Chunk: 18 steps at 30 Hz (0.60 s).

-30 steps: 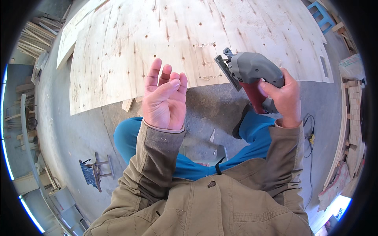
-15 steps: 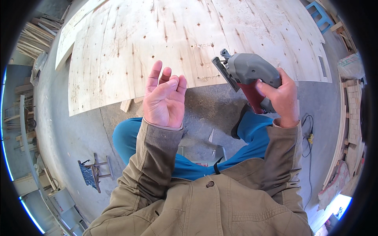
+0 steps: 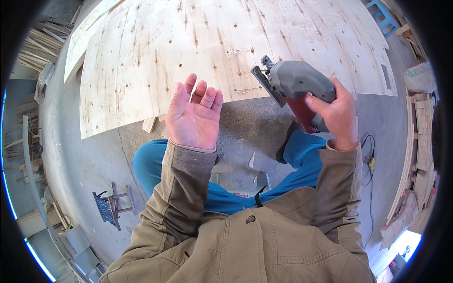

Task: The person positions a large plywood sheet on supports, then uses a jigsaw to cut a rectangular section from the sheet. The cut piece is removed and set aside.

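A grey and dark red jigsaw is gripped in my right hand, held up with its metal base plate tilted toward the left. My left hand is raised palm up with nothing in it, the thumb apart from the slightly curled fingers. Both hands are above the near edge of a large plywood sheet. Sawdust lies along two short cut lines in the sheet, left of the jigsaw. A small rectangular cutout shows near the sheet's right end.
A small stool with a blue patterned top stands on the concrete floor at left. A dark power cord runs along the floor at right. Lumber is stacked at the far left; a blue plastic stool is at the far right.
My left thumb has moved away from the fingertips, and that hand has opened. The jigsaw in my right hand has shifted only slightly.
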Motion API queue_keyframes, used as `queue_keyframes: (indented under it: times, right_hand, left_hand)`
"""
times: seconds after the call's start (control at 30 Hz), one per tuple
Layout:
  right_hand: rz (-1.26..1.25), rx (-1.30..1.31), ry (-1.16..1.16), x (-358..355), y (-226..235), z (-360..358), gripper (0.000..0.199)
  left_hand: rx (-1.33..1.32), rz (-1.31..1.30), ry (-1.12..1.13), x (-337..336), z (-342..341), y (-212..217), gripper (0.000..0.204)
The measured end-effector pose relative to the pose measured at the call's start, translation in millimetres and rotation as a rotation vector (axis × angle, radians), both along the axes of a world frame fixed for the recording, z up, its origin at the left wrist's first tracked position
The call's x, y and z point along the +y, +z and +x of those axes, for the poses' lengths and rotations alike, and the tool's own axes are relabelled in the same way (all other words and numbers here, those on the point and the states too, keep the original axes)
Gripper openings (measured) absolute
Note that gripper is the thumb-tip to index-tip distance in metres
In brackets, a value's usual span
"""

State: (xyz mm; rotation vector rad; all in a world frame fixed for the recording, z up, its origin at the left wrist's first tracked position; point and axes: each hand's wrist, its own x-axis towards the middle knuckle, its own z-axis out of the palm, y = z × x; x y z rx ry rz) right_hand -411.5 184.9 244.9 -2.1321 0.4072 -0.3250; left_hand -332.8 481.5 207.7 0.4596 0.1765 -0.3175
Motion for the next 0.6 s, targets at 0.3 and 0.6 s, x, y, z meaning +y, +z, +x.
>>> queue_keyframes:
  times: [0.3,0.6]
  right_hand:
    - [0.008,-0.001,0.019,1,0,0,0.030]
    - [0.045,-0.017,0.025,0,-4,2,0.028]
  left_hand:
    - [0.024,0.074,0.005,-4,0,1,0.033]
    - [-0.633,-0.025,0.000,1,-29,83,0.065]
